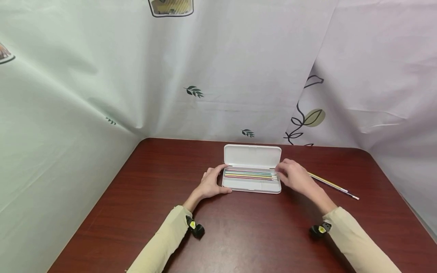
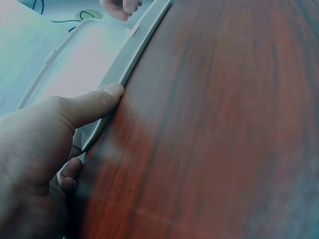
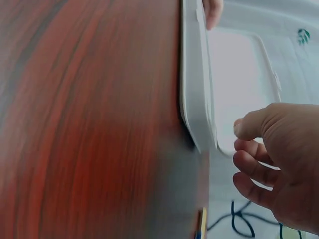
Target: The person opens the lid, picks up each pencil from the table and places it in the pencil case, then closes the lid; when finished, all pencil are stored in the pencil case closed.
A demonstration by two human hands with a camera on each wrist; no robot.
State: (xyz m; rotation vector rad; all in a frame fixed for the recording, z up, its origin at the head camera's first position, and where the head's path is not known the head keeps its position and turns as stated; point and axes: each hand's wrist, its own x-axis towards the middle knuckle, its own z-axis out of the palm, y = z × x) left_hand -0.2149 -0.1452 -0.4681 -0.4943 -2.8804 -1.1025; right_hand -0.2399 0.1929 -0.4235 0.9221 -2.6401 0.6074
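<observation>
As L fingers grip case, R near

Leaf-printed cloth hangs behind a reddish-brown table

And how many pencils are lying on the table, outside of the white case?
2: the yellow pencil and the dark pencil beside it, both right of the case. The right hand may hide others.

Worn items, left and right sides.
Left sleeve and right sleeve: long, plain, pale beige, lightly creased, ending at the wrist. Left wrist camera and right wrist camera: black, compact, rounded housing, each with a bright yellow marking. Left hand and right hand: bare.
</observation>
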